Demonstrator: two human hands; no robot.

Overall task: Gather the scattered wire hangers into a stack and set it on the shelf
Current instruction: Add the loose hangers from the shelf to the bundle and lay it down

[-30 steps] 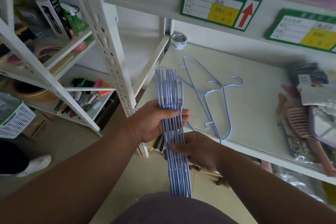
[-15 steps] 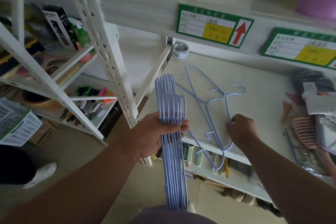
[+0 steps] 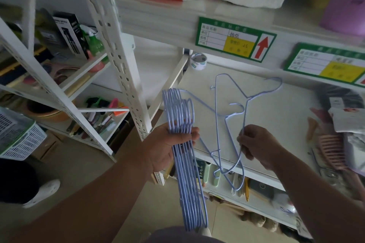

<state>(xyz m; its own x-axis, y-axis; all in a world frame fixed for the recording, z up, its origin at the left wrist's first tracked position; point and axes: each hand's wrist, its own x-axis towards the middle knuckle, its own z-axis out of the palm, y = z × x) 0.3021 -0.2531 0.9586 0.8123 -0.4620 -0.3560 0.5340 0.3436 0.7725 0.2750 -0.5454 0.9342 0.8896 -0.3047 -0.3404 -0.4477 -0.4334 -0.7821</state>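
My left hand (image 3: 167,148) grips a stack of several light blue wire hangers (image 3: 185,173), held upright in front of the shelf edge with the hooks pointing up. My right hand (image 3: 258,146) pinches the wire of a loose blue hanger (image 3: 244,116) that is lifted partly off the white shelf (image 3: 276,124). Another loose blue hanger (image 3: 217,124) lies beside it on the shelf, tangled or overlapping with the held one, its lower end hanging over the front edge.
A tape roll (image 3: 198,62) sits at the shelf's back left. Pink combs (image 3: 331,148) and packaged goods crowd the right side. A white perforated upright (image 3: 118,61) stands left of the stack. Green price labels (image 3: 235,39) line the upper shelf. A person's white shoe (image 3: 42,193) is on the floor.
My right hand left the stack, reached right to the loose hangers and took hold of one, lifting it. The left hand keeps the stack, now raised a little.
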